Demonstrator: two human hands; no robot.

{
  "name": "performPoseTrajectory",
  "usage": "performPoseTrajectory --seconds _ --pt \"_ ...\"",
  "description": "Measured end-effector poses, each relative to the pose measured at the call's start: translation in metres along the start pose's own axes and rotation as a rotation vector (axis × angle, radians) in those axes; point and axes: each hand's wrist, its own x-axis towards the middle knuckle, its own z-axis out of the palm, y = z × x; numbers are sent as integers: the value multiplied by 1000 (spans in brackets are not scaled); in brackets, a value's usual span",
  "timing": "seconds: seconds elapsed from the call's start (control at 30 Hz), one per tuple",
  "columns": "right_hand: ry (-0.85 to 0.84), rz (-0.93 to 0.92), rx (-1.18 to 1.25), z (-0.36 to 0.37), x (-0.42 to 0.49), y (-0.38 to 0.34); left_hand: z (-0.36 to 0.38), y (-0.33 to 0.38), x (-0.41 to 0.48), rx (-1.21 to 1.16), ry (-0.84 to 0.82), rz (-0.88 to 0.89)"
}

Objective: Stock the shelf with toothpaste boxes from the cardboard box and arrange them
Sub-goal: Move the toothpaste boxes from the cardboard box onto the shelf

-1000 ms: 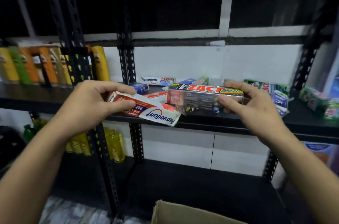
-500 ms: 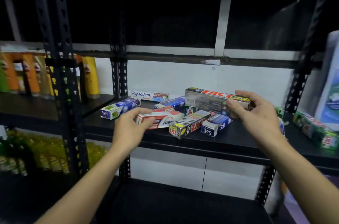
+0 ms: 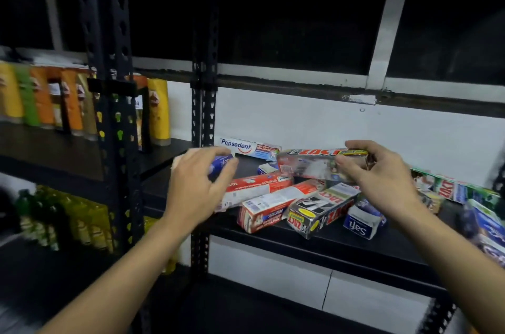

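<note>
Dim storeroom, black steel shelf [image 3: 273, 236] against white wall. Left hand [image 3: 199, 183] half closed, fingers curled round end of blue box [image 3: 222, 163], just beside upright post [image 3: 202, 115]. Right hand [image 3: 382, 178] pinches right end of long ZACT box [image 3: 314, 160], held level over loose heap of toothpaste boxes [image 3: 257, 186]. Black ZACT box [image 3: 319, 210] and Safi box [image 3: 360, 224] sit at front edge. Bare board shows between heap and Pepsodent box [image 3: 246, 146], flat against back wall. Coloured pouches [image 3: 68, 98] line neighbouring shelf.
</note>
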Motion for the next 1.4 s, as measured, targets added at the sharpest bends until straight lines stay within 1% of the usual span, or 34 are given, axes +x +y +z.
performPoseTrajectory --seconds 0.07,0.1,0.2,0.27,0.33,0.47,0.53,0.6,0.67,0.83,0.9,0.93,1.03,1.1,1.27,1.4 --pt "-17 -42 -62 15 12 -8 -1 -28 19 57 56 -121" --pt "-27 -57 -83 22 18 -12 -1 -43 26 106 50 -201" --pt "-45 -102 -110 48 40 -20 7 -78 33 197 -89 -390" --pt "-39 -103 -120 69 55 -25 14 -90 31 153 -175 -470" --pt "-27 -95 -104 92 68 -29 19 -98 30 134 -189 -520" --pt "-7 -55 -126 135 89 -34 24 -106 33 202 -269 -536" --pt "-11 -39 -193 152 91 -36 25 -108 32 213 -260 -545" --pt "-51 -38 -253 166 89 -39 26 -110 31 209 -216 -552" --pt "-141 -48 -270 177 83 -44 27 -111 30 201 -181 -552" --pt "-441 -139 -327 197 67 -60 28 -114 29 199 -115 -567" --pt "-541 -130 -318 202 66 -61 28 -114 29 205 -98 -566" --pt "-565 -121 -301 204 67 -60 28 -113 28 205 -91 -564" --pt "-558 -137 -258 206 69 -55 27 -112 29 208 -90 -559" --pt "-550 -166 -283 206 70 -51 26 -112 29 215 -102 -554" --pt "-599 -139 -330 208 68 -45 26 -113 29 229 -114 -536" --pt "-610 -181 -352 207 65 -48 26 -113 28 237 -122 -522"
